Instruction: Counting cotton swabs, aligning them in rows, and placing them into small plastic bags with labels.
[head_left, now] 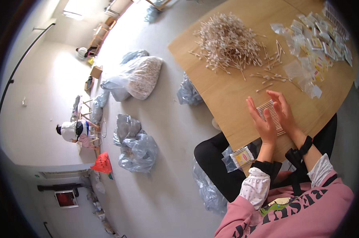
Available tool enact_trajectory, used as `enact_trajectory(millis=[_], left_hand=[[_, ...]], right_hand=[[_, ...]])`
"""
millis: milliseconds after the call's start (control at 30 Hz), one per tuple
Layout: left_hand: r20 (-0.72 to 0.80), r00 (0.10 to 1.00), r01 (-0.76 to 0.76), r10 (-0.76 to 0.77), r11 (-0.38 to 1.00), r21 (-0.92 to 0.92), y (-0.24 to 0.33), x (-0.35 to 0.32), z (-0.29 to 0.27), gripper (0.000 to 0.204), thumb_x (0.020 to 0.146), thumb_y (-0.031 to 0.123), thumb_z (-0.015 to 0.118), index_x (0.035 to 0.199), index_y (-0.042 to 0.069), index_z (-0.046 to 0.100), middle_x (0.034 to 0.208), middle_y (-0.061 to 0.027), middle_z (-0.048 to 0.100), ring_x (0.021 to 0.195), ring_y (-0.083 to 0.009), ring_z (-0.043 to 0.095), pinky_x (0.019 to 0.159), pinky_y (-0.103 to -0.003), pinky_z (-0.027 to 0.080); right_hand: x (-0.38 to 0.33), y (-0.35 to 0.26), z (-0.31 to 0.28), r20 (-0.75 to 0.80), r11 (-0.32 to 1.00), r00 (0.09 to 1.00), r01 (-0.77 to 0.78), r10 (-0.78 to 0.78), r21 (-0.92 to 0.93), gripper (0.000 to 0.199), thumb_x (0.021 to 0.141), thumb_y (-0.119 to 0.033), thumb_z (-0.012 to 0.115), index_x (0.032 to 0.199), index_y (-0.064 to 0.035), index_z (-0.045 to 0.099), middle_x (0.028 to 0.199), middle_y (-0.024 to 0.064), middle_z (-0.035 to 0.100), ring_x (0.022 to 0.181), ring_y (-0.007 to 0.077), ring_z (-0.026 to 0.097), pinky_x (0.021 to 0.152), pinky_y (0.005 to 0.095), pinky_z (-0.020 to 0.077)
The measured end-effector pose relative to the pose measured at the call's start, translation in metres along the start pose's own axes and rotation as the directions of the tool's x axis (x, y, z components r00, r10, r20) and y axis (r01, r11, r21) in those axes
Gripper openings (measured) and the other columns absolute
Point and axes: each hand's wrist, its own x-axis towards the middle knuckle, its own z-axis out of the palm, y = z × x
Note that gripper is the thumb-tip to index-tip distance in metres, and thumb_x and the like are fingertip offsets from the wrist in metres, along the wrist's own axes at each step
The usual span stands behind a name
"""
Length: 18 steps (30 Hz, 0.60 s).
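A flat row of cotton swabs (271,112) lies side by side on the wooden table (223,107), close to its near edge. My left hand (264,123) rests along the left side of this row with its fingers stretched out. On the other side, my right hand (284,114) is also open, palm turned toward the swabs. Both hands are at the ends of the swabs; whether they press on them cannot be told. Farther up the table is a large heap of loose cotton swabs (229,41), with several strays (271,75) scattered beside it.
Clear plastic packets (316,37) and yellow-printed wrappers (320,65) cover the far right of the table. By my left wrist lies a filled swab pack (242,157). Stuffed plastic bags (141,77) stand on the floor at left, and another person (70,131) works beyond them.
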Motion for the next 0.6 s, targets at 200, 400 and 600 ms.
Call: enact_trajectory(millis=[200,400,600], left_hand=[[0.031,0.999,-0.015,0.012,0.994,0.107,-0.006,0.013,-0.014,0.069,0.105,0.033,0.044,0.156,-0.004,0.015,0.162,-0.0250,0.021,0.152,-0.0348,0.018,0.122,-0.043,0.015],[0.392,0.917,-0.387,0.068,0.383,0.839,-0.011,-0.019,-0.008,0.078,0.098,0.040,0.049,0.153,-0.008,0.023,0.161,-0.0258,0.022,0.153,-0.0381,0.013,0.123,-0.050,0.011],[0.448,0.894,-0.422,-0.025,0.294,0.858,-0.017,-0.023,-0.010,0.084,0.099,0.053,0.041,0.153,-0.009,0.023,0.162,-0.0262,0.020,0.153,-0.0374,0.014,0.123,-0.048,0.011]], right_hand=[[0.010,0.001,0.006,0.008,1.000,1.000,0.014,-0.014,-0.006,0.057,0.104,-0.044,0.049,0.136,0.0024,0.048,0.138,0.0165,0.053,0.135,0.0256,0.047,0.115,0.0369,0.0331],[0.014,0.039,-0.014,-0.139,0.842,0.968,-0.108,0.211,0.528,0.066,0.101,-0.055,0.047,0.135,0.0011,0.047,0.138,0.0146,0.052,0.136,0.0230,0.045,0.118,0.0384,0.0310],[0.017,0.044,-0.017,-0.042,0.765,0.978,-0.133,0.205,0.630,0.065,0.102,-0.055,0.044,0.135,0.0005,0.047,0.139,0.0140,0.051,0.135,0.0232,0.046,0.118,0.0380,0.0314]])
